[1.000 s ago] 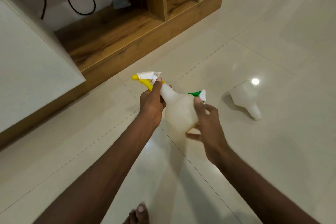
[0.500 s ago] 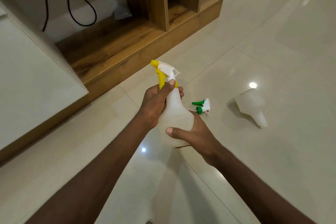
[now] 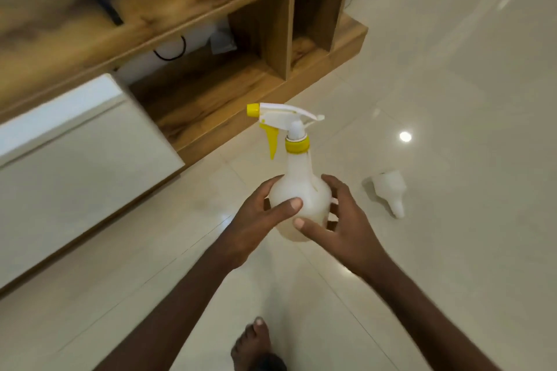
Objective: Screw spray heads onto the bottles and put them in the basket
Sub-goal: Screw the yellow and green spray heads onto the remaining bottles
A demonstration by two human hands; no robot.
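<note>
A translucent white bottle (image 3: 300,190) stands upright in mid air, held around its round belly by both hands. My left hand (image 3: 259,220) cups its left side, thumb across the front. My right hand (image 3: 340,223) cups its right side. A white spray head with yellow nozzle, trigger and collar (image 3: 286,126) sits on the bottle's neck, nozzle pointing left. A second white bottle without a head (image 3: 390,191) lies on its side on the floor to the right. The green spray head and the basket are not visible.
A wooden shelf unit (image 3: 271,48) with open compartments runs across the back. A white cabinet front (image 3: 75,159) stands at the left. Glossy cream floor tiles (image 3: 452,99) spread to the right. My bare foot (image 3: 256,346) shows at the bottom.
My left hand has slid from the bottle's neck down to its belly. The bottle has come upright, nozzle now pointing left. The view has tilted up and the green spray head has dropped out of sight.
</note>
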